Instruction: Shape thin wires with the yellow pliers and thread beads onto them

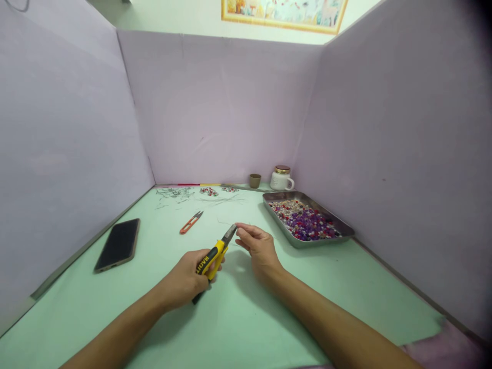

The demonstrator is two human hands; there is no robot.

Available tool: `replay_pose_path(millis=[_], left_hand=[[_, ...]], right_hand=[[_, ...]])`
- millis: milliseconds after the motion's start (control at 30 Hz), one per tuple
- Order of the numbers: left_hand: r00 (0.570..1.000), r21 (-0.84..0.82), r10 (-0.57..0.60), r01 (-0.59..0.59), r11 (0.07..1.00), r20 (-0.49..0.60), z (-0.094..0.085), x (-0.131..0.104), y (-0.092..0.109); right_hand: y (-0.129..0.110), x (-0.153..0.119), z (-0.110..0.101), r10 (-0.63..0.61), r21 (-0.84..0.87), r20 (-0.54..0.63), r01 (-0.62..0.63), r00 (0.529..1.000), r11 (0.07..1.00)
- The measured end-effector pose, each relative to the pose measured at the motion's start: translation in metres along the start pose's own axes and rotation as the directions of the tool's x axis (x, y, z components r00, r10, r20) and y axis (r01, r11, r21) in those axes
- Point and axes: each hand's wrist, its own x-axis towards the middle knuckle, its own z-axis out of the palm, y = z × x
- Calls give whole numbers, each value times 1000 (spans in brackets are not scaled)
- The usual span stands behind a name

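We record a pale green tabletop (pixel 238 333) enclosed by lilac partitions (pixel 219 107). Our left hand (pixel 185 281) is wrapped around the handles of yellow-and-black pliers (pixel 216 254), held above the tabletop's middle, nose pointing away and to the right. Our right hand (pixel 265 252) has thumb and forefinger pressed together at the pliers' tip; what lies between them is too small for us to identify. To the right we note a metal tray (pixel 298 243) of mixed beads (pixel 309 224); to the left, orange snips (pixel 190 224) and, farther out, a dark phone (pixel 118 245). Wire-like scraps (pixel 175 192) lie near the back.
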Motion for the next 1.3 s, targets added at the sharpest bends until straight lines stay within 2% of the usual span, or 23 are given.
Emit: replay_pose_path(millis=[100,200,267,333,367,433,500,533,600,767,967,1100,1300], left_hand=[[999,77,-27,29,997,-31,-1,1,2],[998,160,-15,24,987,-59,-11,0,3],[999,206,9,0,979,-44,-23,-1,3],[999,250,48,-51,967,16,-34,-3,3],[997,268,63,-75,961,53,-38,-4,4],[991,300,69,-101,949,117,-43,-6,4],[986,336,63,-111,935,153,-43,-7,5],[985,355,60,-114,928,159,-42,-7,5],[986,389,65,-121,913,153,-41,-7,6],[991,428,61,-106,897,118,-40,-5,3],[991,398,70,-109,911,112,-36,-4,1],[992,399,92,-118,909,84,-29,-3,1],[997,390,79,-77,918,10,-23,-1,0]], right_hand=[[-1,0,0,-25,-40,17,26,1000,999],[-2,4,-3,-17,-54,53,20,998,998],[-4,10,-8,54,-31,61,-52,997,998],[-7,16,-14,195,13,109,-198,975,980],[-9,19,-17,281,22,173,-289,944,957],[-13,20,-21,421,-37,349,-436,837,899],[-16,18,-22,464,-155,486,-449,741,880],[-18,16,-21,458,-203,523,-417,719,886],[-19,11,-18,421,-250,534,-338,733,907],[-19,6,-11,335,-251,412,-248,847,936],[-18,4,-7,253,-225,306,-188,918,956],[-16,4,-5,207,-245,249,-146,946,959],[-12,6,-5,188,-288,218,-121,958,950]])
